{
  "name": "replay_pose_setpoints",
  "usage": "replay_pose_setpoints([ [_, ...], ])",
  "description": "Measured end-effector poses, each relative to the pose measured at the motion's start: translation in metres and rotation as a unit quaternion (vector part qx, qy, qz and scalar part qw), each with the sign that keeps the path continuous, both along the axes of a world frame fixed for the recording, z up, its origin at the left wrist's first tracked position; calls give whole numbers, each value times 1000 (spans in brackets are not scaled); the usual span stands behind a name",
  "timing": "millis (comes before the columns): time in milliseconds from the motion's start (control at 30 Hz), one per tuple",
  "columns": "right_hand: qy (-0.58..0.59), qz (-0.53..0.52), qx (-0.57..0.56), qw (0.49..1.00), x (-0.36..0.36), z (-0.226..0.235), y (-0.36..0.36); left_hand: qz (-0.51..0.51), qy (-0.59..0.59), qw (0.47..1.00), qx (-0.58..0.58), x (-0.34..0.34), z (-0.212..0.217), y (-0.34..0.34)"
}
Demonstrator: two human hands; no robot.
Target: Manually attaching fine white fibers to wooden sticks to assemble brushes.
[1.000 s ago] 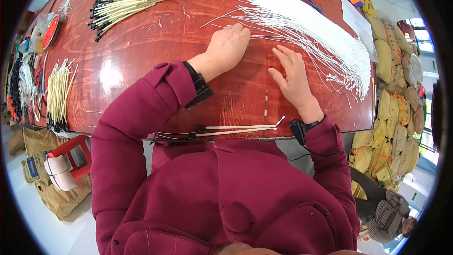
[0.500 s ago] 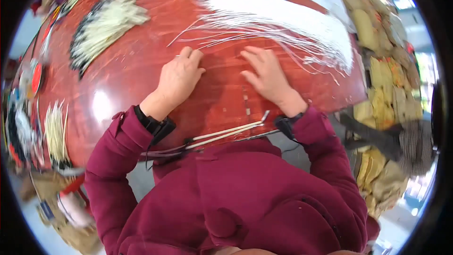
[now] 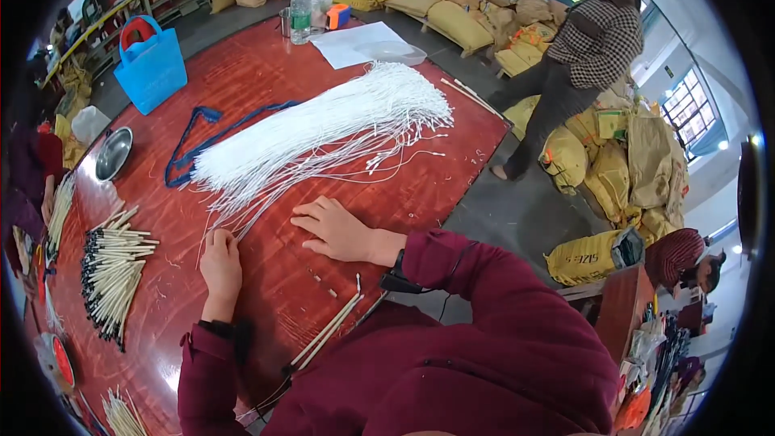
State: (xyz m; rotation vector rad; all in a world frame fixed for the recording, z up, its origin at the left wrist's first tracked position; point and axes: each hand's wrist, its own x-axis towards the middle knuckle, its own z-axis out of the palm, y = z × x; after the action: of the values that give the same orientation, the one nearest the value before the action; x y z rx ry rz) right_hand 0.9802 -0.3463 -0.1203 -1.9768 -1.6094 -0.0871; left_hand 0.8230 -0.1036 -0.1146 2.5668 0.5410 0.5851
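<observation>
A broad bundle of thin white cords (image 3: 315, 125) lies across the red table (image 3: 266, 291), with loose strands trailing toward me. My left hand (image 3: 220, 266) rests at the strands' near-left ends. Its fingers are bent and close together; whether a strand is between them is hidden. To its right, my right hand (image 3: 335, 230) lies on the tabletop just below the bundle, fingers spread and holding nothing. Two pale, thin rods (image 3: 329, 328) lie by the table edge close to my body. A heap of pale rods with black ends (image 3: 117, 274) sits left of my left hand.
Behind the cords lie a dark blue strap (image 3: 211, 115) and a white sheet (image 3: 355, 40). A water bottle (image 3: 300, 14), blue bag (image 3: 152, 69) and metal bowl (image 3: 115, 153) stand farther back. Sacks (image 3: 460, 24) are piled beyond; a person (image 3: 601, 32) stands at the right.
The view has swung up and to the right, bringing the standing person, bag and bottle into sight. My left hand is now at the cords' loose ends; my right hand stays spread.
</observation>
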Motion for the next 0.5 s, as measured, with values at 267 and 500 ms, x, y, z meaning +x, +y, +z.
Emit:
replay_pose_setpoints([
  [267,-59,-87,7,994,-23,14,-26,-95,13,991,-91,36,-11,-4],
  [500,-73,-199,-40,977,-135,34,-124,-287,-106,952,30,10,3,-75],
])
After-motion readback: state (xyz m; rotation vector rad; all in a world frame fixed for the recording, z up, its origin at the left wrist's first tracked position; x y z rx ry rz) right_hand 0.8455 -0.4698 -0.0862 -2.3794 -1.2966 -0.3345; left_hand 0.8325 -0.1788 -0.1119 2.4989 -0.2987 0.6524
